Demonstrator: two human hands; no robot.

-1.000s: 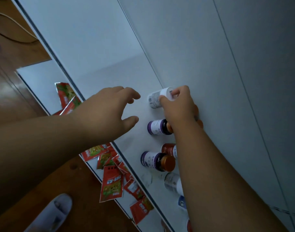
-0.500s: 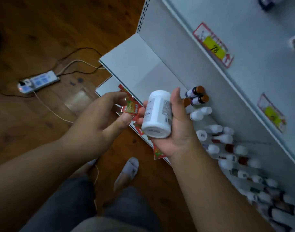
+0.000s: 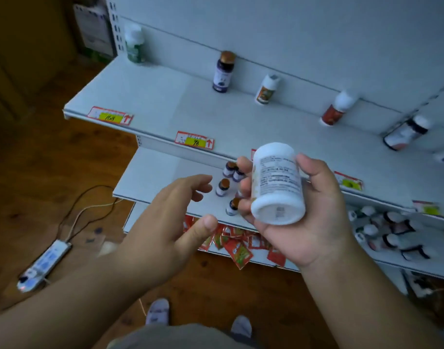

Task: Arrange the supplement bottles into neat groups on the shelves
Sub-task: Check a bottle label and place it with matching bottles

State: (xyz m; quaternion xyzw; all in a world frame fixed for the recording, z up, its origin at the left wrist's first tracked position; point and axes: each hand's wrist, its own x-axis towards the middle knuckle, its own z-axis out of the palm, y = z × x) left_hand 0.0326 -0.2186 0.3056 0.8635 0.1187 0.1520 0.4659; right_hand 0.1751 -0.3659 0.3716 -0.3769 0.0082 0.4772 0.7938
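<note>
Right hand (image 3: 309, 217) grips a white bottle (image 3: 276, 183) base-forward, while left hand (image 3: 170, 222) hovers beside it, fingers spread.

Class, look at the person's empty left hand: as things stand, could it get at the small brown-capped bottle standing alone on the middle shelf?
Probably yes. The left hand is open and empty, and the brown-capped bottle stands just beyond its fingertips with bare shelf between them.

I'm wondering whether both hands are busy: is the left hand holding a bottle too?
No: the left hand is open and empty with fingers spread, while only the right hand grips the white bottle.
</note>
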